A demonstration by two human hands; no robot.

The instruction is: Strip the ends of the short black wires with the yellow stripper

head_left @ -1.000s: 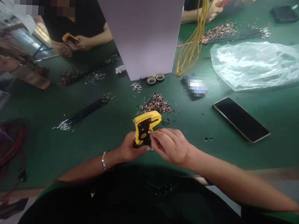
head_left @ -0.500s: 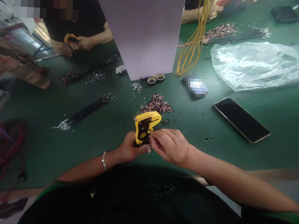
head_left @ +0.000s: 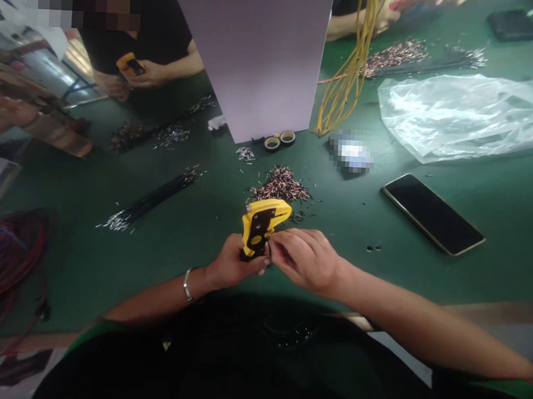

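My left hand (head_left: 231,262) is wrapped around the handle of yellow and black crimping pliers (head_left: 259,228), held upright with the head pointing right. My right hand (head_left: 306,258) is closed in a pinch against the right side of the pliers, just below the head. Whatever lies between its fingertips is too small and hidden to name. Just beyond the pliers lies a heap of short black wires with bare copper ends (head_left: 281,185). Farther back is a small pile of silvery ferrule-like pieces (head_left: 245,155).
A bundle of black wires (head_left: 153,199) lies left, above coiled red cables (head_left: 10,269). On the right are a phone (head_left: 433,214) and a clear plastic bag (head_left: 467,118). Tape rolls (head_left: 279,140) sit by a tall pale panel (head_left: 260,56). Co-workers' hands (head_left: 150,74) are across the table.
The view has shifted slightly. The pliers have tilted a little to the right in my left hand, and my right hand stays pinched beside them.
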